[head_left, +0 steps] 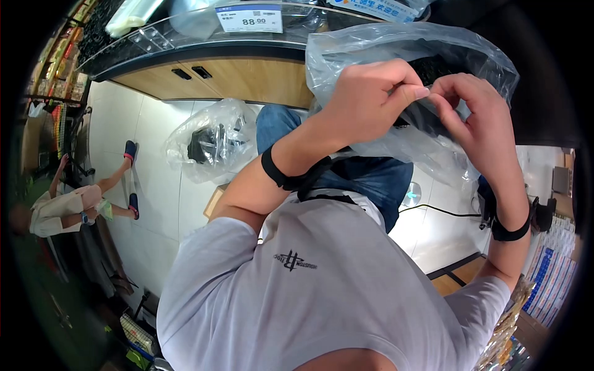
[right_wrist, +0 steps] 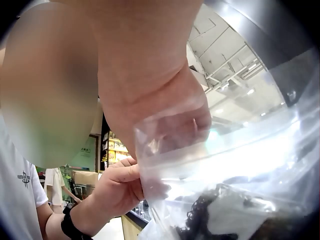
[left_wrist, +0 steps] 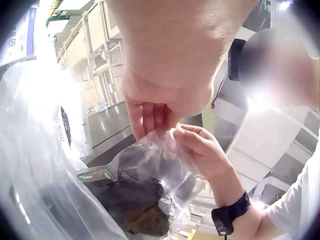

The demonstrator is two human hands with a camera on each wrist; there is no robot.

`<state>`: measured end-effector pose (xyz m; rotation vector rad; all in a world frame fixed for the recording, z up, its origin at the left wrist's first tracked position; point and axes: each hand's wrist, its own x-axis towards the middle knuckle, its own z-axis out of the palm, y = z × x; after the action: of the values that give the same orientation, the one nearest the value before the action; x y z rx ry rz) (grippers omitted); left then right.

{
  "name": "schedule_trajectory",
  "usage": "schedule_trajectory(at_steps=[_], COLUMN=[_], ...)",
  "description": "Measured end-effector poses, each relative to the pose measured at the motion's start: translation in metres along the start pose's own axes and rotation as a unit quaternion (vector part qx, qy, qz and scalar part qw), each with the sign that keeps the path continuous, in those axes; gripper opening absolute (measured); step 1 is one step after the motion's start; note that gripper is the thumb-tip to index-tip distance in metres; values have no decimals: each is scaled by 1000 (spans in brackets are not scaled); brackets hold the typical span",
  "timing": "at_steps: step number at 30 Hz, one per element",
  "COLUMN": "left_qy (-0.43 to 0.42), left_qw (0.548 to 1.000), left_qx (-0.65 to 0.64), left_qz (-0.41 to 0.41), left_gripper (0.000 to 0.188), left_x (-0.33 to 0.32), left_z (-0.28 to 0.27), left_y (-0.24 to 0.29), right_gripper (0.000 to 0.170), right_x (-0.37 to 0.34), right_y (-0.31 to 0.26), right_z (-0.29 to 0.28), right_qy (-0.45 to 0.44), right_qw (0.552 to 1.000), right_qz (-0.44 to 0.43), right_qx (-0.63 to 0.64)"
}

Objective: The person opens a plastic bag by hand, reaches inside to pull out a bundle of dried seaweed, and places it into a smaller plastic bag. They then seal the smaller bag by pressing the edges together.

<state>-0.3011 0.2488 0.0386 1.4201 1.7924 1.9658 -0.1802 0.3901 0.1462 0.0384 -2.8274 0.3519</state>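
Note:
In the head view both hands meet above a large clear plastic bag (head_left: 346, 52) with dark contents inside. My left hand (head_left: 377, 102) pinches thin clear plastic between thumb and fingers. Close beside it, my right hand (head_left: 473, 114) has its thumb and fingertips curled on the same plastic. The left wrist view has a smaller clear bag (left_wrist: 145, 195) holding dark pieces, its gathered top between the left hand (left_wrist: 165, 80) and the right hand (left_wrist: 202, 150). Seen from the right wrist, clear plastic covers part of the right hand (right_wrist: 165, 110), and dark curly pieces (right_wrist: 200, 215) lie below.
Another clear bag (head_left: 226, 139) with dark contents is on the tiled floor by the knee. A counter with wooden doors (head_left: 247, 77) and a price sign (head_left: 249, 18) runs along the front. A person (head_left: 74, 207) is at the left; a black cable (head_left: 442, 211) lies at the right.

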Motion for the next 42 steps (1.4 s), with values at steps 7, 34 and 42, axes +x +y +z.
schedule_trajectory(at_steps=[7, 34, 42], left_qy=[34, 42, 68], left_qw=[993, 901, 892], left_qx=[33, 217, 240], left_qz=[110, 373, 377], left_gripper=[13, 16, 16], left_x=[8, 42, 42], left_z=[8, 13, -7], left_y=[1, 33, 33], right_gripper=[12, 11, 9], right_x=[-6, -33, -29], right_y=[-1, 3, 13], right_z=[-8, -37, -38], right_qy=[34, 118, 134], right_qw=[993, 975, 977], right_qz=[-44, -67, -81], right_qx=[-104, -176, -145])
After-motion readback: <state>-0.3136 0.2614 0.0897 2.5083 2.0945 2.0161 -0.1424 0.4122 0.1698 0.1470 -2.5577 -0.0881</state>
